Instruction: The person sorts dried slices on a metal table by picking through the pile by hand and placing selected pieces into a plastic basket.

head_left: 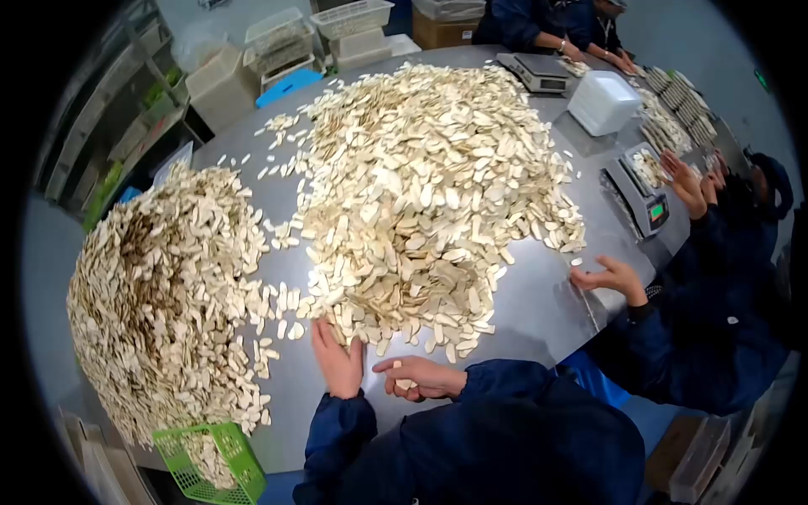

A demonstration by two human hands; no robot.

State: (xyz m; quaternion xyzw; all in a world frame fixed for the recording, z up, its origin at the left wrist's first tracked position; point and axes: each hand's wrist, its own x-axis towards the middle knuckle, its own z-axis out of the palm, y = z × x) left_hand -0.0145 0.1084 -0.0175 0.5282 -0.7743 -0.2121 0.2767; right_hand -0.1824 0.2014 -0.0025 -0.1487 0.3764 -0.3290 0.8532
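Pale, flat dried slices form a large pile (421,194) on the metal table (295,438). At the pile's near edge lies my left hand (338,364), palm down with its thumb apart, its fingertips beside the nearest slices. Just to its right is my right hand (422,378), the index finger pointing left and the other fingers curled round a pale slice (405,383). Several loose slices lie between the big pile and a second heap (160,295) at the left.
A green basket (244,463) with slices stands at the lower left. On my right a co-worker's hand (616,278) is over the table edge, near a scale (644,194). White trays (603,103), another scale (539,74) and more people are farther back. Crates (278,42) stand behind the table.
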